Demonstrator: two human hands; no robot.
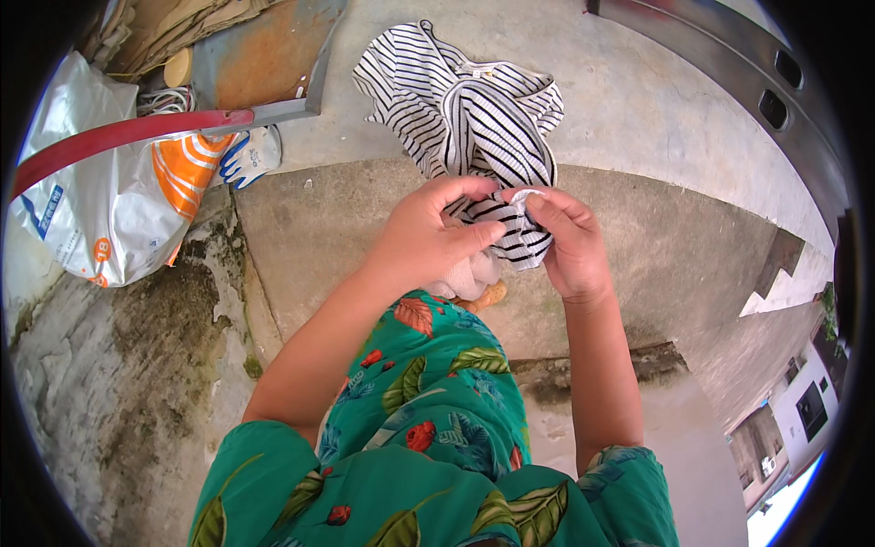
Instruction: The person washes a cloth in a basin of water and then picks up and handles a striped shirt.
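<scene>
A black-and-white striped knit garment (451,102) lies crumpled on the concrete ledge, and its lower end hangs down between my hands. With thumb and fingers, my right hand (574,239) pinches a white edge of the striped cloth. My left hand (431,232) is at the left side of the same cloth, thumb and index finger spread around it; whether its fingers grip any fabric is hidden. Below the hands, pale sheer fabric (472,273) shows in front of my green printed clothing, beside a tan shoe (487,298).
At the left are a silver and orange plastic bag (116,225), a red strap or hose (123,137), a blue-and-white work glove (253,156) and flattened cardboard (178,27) by a rusty metal sheet (266,55). A metal frame (738,75) runs along the upper right.
</scene>
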